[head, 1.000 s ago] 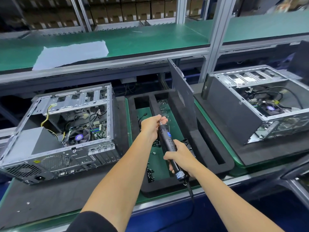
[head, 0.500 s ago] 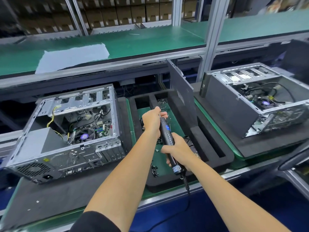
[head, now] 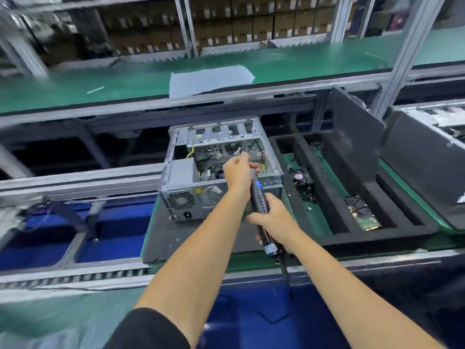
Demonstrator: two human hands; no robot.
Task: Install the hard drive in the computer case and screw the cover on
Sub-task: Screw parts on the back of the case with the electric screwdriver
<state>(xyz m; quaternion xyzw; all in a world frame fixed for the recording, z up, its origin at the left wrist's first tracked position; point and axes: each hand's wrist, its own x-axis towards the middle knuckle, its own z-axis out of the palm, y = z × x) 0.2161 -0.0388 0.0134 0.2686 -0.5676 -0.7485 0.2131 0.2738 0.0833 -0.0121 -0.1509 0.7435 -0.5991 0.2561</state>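
An open grey computer case [head: 186, 195] lies on a black foam mat, its inside with cables and drive cage facing up. My right hand [head: 273, 217] grips the middle of a black electric screwdriver [head: 259, 197] that slants up toward the case. My left hand [head: 237, 172] pinches the screwdriver's tip end over the case's right inner edge. The tip itself is hidden by my fingers. A hard drive [head: 362, 217] lies in a slot of the black foam tray [head: 357, 238] to the right. A dark cover panel [head: 357, 132] stands upright behind the tray.
A second open case [head: 437, 117] sits at the far right edge. Loose screws and a small fan [head: 300, 180] lie in the tray's left slot. A green shelf with a white sheet [head: 208, 79] runs overhead. The screwdriver's cord hangs below the bench edge.
Both hands with the screwdriver have moved left from above the foam tray to the open case. The view has swung left, so the case now sits in the centre.
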